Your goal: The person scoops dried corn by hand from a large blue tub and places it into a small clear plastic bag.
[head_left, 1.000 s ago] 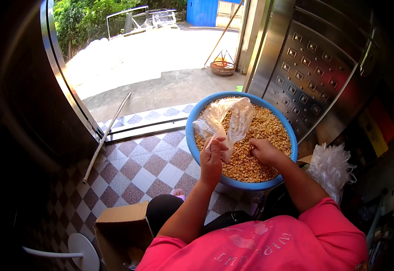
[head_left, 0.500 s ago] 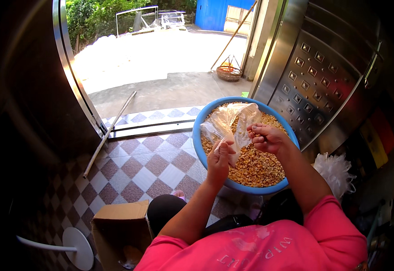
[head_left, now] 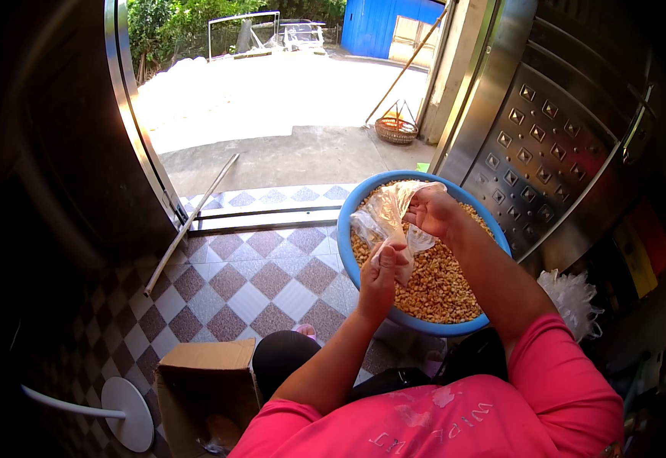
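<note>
A round blue tub (head_left: 343, 243) full of yellow-orange kernels, which look like dried corn (head_left: 447, 286), stands in front of me. Above the kernels hangs a thin clear plastic bag (head_left: 391, 208), its lower end pinched between the thumb and fingers of my left hand (head_left: 378, 281). My right hand (head_left: 438, 214) is against the upper right part of the bag, its fingers loosely apart. Part of the plastic hides some of those fingertips, so whether any kernels are in them does not show.
An opened cardboard box (head_left: 204, 382) sits at my left, beside a white round-based stand (head_left: 128, 416). A pole (head_left: 192, 223) leans across the door sill. White plastic bags (head_left: 569, 301) lie right of the tub, near the metal door (head_left: 531, 153). A wicker basket (head_left: 396, 130) rests outside.
My right hand has moved up and left from over the kernels to the bag, and its closed fingers have loosened. The left hand still holds the bag. The whole view has shifted slightly.
</note>
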Tool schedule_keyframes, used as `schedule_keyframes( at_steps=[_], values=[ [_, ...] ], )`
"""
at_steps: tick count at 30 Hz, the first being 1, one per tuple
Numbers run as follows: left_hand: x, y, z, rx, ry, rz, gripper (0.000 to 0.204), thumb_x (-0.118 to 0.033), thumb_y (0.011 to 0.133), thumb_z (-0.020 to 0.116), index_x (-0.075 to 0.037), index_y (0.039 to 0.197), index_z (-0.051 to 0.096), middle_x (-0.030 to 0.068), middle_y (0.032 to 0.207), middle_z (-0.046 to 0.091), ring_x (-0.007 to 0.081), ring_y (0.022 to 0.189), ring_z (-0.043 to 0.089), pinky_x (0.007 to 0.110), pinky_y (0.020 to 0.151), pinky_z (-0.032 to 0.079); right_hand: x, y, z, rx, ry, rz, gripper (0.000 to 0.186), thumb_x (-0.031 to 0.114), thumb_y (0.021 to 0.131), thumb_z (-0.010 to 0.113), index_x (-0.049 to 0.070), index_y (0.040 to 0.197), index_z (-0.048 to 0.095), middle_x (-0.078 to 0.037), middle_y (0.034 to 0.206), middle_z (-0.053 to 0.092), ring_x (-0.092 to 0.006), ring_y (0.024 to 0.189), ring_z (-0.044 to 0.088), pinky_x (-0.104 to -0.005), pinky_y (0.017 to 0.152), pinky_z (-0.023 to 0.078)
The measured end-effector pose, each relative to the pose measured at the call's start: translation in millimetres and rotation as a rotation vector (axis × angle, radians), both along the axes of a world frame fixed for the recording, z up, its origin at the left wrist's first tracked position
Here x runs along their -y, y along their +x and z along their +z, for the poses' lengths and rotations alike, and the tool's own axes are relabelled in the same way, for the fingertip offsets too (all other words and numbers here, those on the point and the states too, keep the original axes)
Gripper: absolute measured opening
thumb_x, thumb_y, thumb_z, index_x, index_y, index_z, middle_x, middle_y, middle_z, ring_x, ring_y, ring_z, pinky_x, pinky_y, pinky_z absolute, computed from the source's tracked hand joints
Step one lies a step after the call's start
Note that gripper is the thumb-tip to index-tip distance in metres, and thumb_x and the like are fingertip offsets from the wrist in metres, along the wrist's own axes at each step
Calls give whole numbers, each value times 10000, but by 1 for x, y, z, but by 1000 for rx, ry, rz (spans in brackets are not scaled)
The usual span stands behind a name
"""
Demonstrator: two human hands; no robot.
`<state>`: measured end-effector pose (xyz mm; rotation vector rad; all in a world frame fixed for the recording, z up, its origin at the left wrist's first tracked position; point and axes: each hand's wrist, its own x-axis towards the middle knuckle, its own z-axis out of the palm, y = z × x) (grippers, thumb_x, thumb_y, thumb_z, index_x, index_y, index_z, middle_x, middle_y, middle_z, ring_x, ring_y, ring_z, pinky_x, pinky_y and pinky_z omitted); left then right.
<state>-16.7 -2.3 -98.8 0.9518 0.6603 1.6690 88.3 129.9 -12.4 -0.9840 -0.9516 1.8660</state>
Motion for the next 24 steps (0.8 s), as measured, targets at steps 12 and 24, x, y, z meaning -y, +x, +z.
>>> schedule_keyframes(
  at_steps=[12,24],
  values=[
    [2,0,4,27,2,-6,376,-334,956,367,3,1018,523,18,716,515,76,571,513,205,495,422,-8,25,-3,560,340,86,224,79,846,523,9,1055,562,-94,1024,592,-187,967,532,-351,855,422],
    [2,-4,1,113,-9,-12,401,-347,959,345,10,1040,509,38,729,547,88,585,543,212,510,447,60,58,4,1294,790,326,428,92,754,575,64,1178,523,-147,722,604,-216,632,585,-327,610,458]
  ],
)
